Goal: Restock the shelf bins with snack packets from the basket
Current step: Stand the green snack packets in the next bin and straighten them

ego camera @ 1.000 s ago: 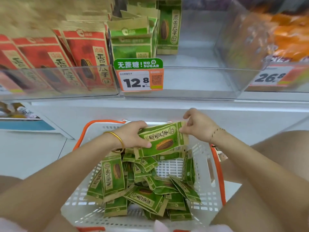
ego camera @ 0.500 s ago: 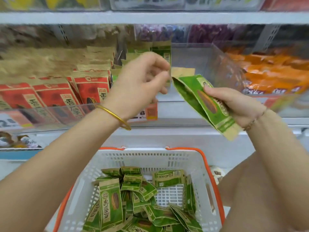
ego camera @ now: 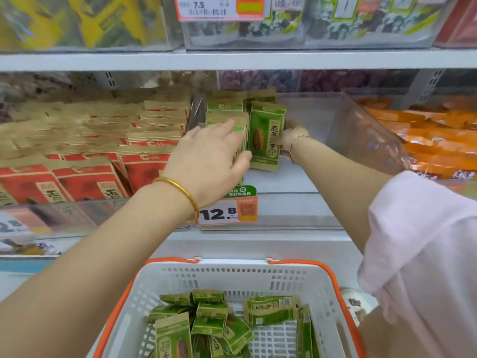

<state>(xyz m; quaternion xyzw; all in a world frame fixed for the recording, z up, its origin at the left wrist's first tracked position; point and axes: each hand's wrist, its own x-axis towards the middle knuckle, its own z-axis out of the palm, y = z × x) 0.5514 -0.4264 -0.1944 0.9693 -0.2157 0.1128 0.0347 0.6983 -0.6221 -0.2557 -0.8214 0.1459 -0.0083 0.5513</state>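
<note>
The right hand [ego camera: 294,137] seemingly pinches the upright green paper snack packet [ego camera: 265,135] just right of the green packet stack [ego camera: 227,116], which the left hand [ego camera: 209,161] braces, fingers straight

shelving: white shelf board [ego camera: 258,60] spanning the upper part, second white ledge [ego camera: 258,244] lower down | back: slotted grey uprights [ego camera: 427,83] (two in view) | below the ledge's left end: blue strip [ego camera: 23,264] | light: bright, even, soft shadows
</note>
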